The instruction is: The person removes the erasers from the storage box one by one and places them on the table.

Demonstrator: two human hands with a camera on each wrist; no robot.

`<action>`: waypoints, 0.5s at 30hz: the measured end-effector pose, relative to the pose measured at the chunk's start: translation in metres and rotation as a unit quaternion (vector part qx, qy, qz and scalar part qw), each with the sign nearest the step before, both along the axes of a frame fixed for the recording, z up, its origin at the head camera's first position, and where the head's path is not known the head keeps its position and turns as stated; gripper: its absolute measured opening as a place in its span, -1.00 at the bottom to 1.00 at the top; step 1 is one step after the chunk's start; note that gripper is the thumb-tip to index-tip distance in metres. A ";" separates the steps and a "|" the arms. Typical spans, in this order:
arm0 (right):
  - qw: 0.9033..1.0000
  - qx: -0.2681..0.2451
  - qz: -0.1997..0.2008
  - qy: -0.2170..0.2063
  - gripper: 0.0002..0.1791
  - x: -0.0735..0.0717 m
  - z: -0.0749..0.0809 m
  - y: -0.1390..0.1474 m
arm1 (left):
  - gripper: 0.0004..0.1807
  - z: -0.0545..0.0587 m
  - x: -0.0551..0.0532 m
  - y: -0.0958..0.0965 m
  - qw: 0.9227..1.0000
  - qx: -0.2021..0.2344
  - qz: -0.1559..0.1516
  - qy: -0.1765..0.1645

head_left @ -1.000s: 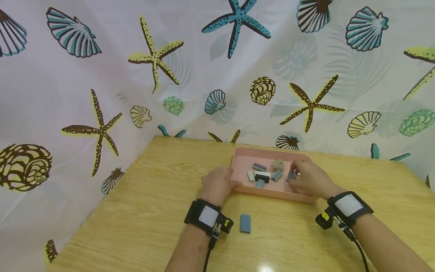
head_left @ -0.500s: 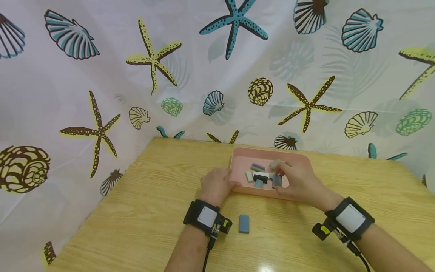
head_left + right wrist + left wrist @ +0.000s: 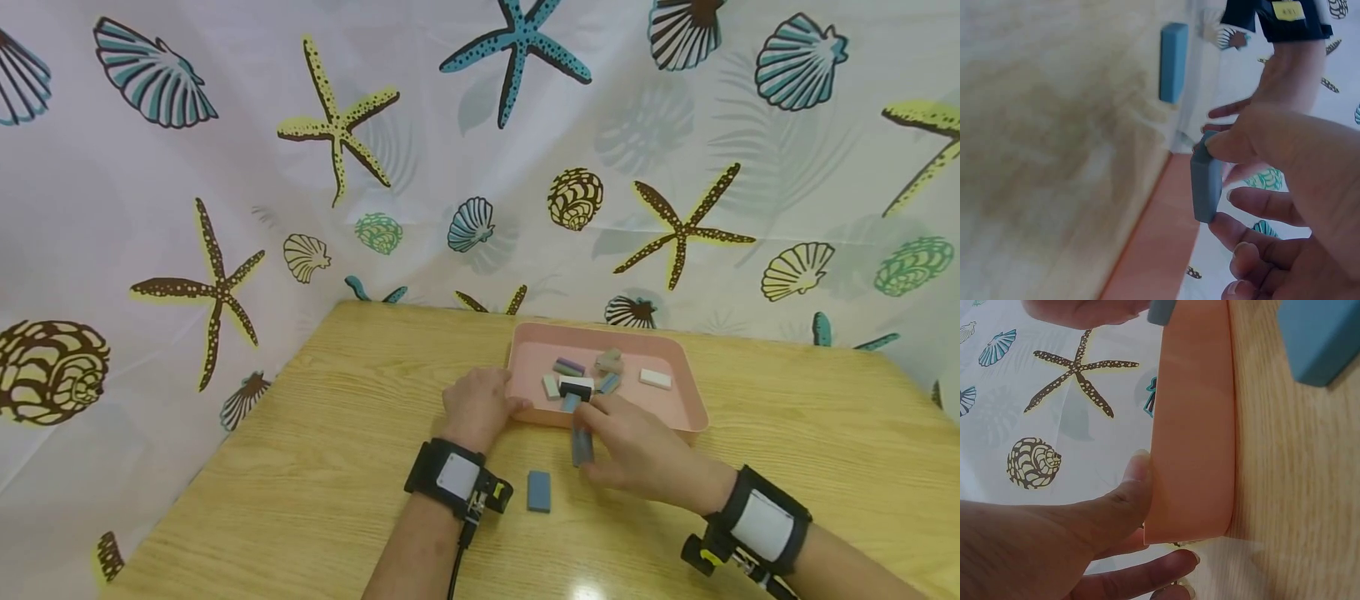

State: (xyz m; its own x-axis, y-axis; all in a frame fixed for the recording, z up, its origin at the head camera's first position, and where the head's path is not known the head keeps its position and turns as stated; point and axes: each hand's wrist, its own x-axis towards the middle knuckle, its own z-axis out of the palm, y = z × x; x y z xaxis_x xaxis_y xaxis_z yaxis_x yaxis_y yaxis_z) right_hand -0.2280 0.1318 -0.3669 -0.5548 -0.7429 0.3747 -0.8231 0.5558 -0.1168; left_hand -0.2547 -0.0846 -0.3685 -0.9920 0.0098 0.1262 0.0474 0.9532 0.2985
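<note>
From where I stand, the person's right hand [image 3: 637, 454] is out over the near side of the pink tray [image 3: 663, 405], its grip clamped on a grey-blue block [image 3: 582, 447]. Thumb on one end and fingertip on the other, it pinches the block, which hangs upright just in front of the tray's near wall, above the worktop [image 3: 360, 500]. The left hand [image 3: 477, 407] has its grip closed on the tray's near left corner, thumb along the near rim and fingers round the left end.

A second block, the flat blue block [image 3: 538, 492], lies on the worktop nearer the person, a little left of the held one and apart from the tray.

Inside the tray, most pieces cluster left of the middle: a purple-and-green piece [image 3: 568, 367] toward the far side, a pale green piece [image 3: 551, 387] at the left, and a black-and-white piece [image 3: 576, 386] beside it. A light blue piece [image 3: 571, 402] sits just near of that, partly hidden by the right hand. Beige pieces [image 3: 609, 362] lie farther back, with a small blue piece [image 3: 608, 383] near them. A white piece [image 3: 656, 379] sits alone to the right.
</note>
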 end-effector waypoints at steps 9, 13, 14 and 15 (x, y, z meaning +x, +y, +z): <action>0.997 0.039 -0.003 -0.062 -0.57 0.014 -0.013 -0.008 | -0.48 0.001 0.000 -0.001 1.000 -0.003 -0.002 -0.001; 0.995 0.054 -0.008 -0.082 -0.58 0.018 -0.016 -0.010 | -0.48 0.001 0.000 -0.001 1.000 -0.004 -0.003 0.001; 0.994 0.059 -0.010 -0.088 -0.58 0.019 -0.017 -0.011 | -0.48 0.000 0.000 -0.001 1.000 -0.004 -0.003 0.001; 0.994 0.063 -0.012 -0.093 -0.59 0.019 -0.017 -0.011 | -0.48 0.000 0.000 -0.001 1.000 -0.004 -0.004 0.002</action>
